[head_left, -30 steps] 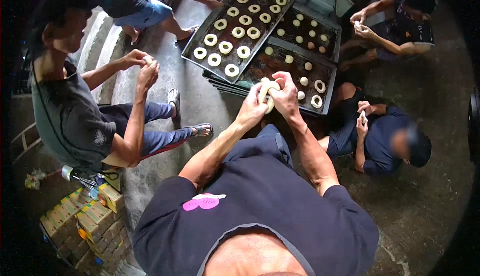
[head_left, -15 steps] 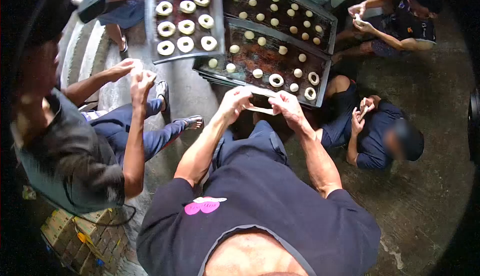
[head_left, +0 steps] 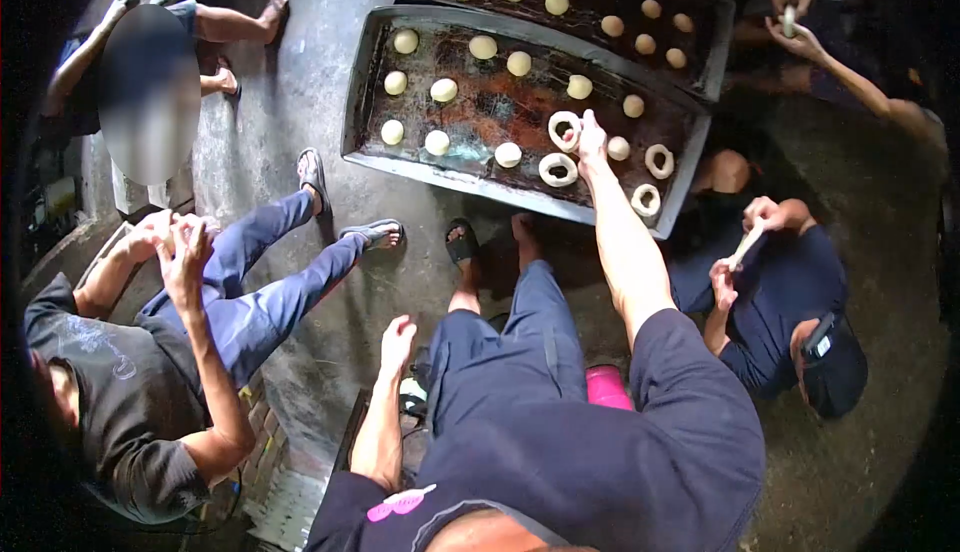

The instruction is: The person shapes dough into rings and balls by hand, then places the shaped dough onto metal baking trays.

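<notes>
Right hand (head_left: 592,139): closing on the right side of a raw dough ring (head_left: 554,135), now sitting at the baking tray (head_left: 375,62) beside a second ring (head_left: 547,171), no longer stretching between both hands. Left hand (head_left: 397,345): hanging well apart, partly open, fingers loosely curling.

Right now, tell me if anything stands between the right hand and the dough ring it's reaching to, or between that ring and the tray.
Nothing visible does. The right hand has its fingertips at the dough ring, which appears to lie on the tray. The nearest dough ball sits beside the hand.
</notes>
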The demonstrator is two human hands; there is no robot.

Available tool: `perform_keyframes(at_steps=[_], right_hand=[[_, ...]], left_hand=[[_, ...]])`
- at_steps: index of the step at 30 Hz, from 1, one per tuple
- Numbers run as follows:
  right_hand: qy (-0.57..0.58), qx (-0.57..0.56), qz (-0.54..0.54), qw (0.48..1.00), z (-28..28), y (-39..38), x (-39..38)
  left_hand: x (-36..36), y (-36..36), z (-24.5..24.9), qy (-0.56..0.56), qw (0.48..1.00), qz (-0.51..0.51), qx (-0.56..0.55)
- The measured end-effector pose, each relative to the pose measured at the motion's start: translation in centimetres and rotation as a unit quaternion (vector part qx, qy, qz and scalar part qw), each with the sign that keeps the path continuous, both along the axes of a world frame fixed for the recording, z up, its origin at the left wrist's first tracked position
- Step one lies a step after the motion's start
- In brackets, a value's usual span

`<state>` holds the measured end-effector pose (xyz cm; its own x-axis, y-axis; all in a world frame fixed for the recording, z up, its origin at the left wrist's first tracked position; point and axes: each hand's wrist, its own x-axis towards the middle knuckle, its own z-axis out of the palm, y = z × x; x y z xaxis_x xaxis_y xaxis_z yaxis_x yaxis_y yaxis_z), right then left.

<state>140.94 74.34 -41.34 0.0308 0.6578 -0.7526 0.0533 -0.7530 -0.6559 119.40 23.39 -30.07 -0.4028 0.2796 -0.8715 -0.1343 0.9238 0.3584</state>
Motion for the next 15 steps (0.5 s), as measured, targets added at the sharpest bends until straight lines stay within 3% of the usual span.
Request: perform_keyframes(at_steps=[1,2,4,5,6,8,10,12,15], right_hand=[[0.031,-0.019,-0.01,0.999,-1.6,0.4,0.9],[-0.015,-0.043,-0.011,0.999,-2.9,0.7,1.7],[-0.154,0.087,0.13,0.976,-7.0,0.6,4.8],[-0.212,0.017,0.143,0.967,-0.7,1.6,2.6],[-0.381,0.135,0.253,0.879,-4.6,1.4,4.4],[-0.376,0.115,0.268,0.88,-1.8,3.0,3.7],[-0.372,0.175,0.243,0.878,-2.5,4.8,3.1],[-0.389,0.199,0.267,0.859,-3.1,6.6,1.5],[-0.385,0.244,0.319,0.831,-3.4,7.0,-1.1]], left_hand=[[1.0,-0.5,0.5,-0.007,0.999,0.026,-0.033],[1.6,-0.9,1.8,-0.022,0.996,0.049,-0.077],[2.6,-1.5,2.1,-0.066,0.99,0.077,-0.097],[3.0,-0.6,2.2,-0.086,0.986,0.093,-0.104],[3.5,0.9,2.6,-0.107,0.982,0.109,-0.109],[4.3,4.9,3.2,-0.124,0.981,0.104,-0.106],[5.2,8.5,2.5,-0.162,0.974,0.148,-0.059],[5.6,12.4,1.8,-0.156,0.98,0.119,-0.037],[5.8,16.1,-1.3,-0.121,0.988,0.042,0.082]])
